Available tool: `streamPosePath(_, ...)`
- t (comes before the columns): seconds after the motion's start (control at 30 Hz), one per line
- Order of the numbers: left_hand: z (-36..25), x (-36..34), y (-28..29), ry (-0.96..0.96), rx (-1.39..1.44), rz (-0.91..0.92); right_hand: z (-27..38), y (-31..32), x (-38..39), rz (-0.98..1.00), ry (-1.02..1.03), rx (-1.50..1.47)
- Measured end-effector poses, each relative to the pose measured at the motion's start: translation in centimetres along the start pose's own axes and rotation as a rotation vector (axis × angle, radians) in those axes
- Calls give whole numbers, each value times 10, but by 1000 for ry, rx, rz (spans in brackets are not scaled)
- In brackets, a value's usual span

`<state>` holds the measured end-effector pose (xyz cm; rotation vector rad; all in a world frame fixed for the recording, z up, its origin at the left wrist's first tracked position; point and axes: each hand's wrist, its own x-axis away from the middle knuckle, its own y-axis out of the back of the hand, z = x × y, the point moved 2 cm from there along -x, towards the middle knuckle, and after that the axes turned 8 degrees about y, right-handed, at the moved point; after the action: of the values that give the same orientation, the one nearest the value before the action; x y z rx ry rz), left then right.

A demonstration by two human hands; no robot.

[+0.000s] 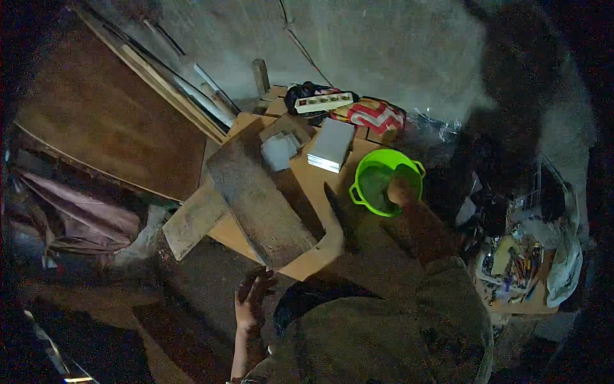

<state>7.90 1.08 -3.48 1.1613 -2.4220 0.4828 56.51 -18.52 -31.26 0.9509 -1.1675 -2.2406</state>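
A bright green basin (359, 185) with two side handles stands right of centre and holds something greyish. My right hand (401, 191) reaches over its near right rim into it; the fingers are in shadow, so what they hold, if anything, cannot be made out. My left hand (251, 304) is raised near the close end of a worn, dusty board (259, 201), its fingers apart and loosely bent, with nothing visible in them. Beyond the board lie some pale square pieces (280, 151) and a stack of grey flat slabs (332, 144) with white edges.
A white power strip (326, 102) and a red patterned cloth (377, 116) lie by the back wall. Wooden strips lean at the upper left beside a large brown panel (121, 102). On the right, a box of assorted tools (518, 269) stands beside clutter. A smaller board (195, 217) juts out left.
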Motion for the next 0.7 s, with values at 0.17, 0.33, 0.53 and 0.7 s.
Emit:
streamPosePath(0.17, 5, 0, 2, -130, -83, 52, -23, -26, 5, -189, 14, -178)
streamPosePath(0.33, -10, -2, -13, -12, -50, 83, -78, -28, 13, -346, 153, -399)
streamPosePath(0.53, -6, 0, -18, -213, -234, 109, 11, 45, -1, 42, -176, -704)
streamPosePath(0.7, 10, -2, -7, -90, -136, 64, 109, 135, -18, -9, -32, -77)
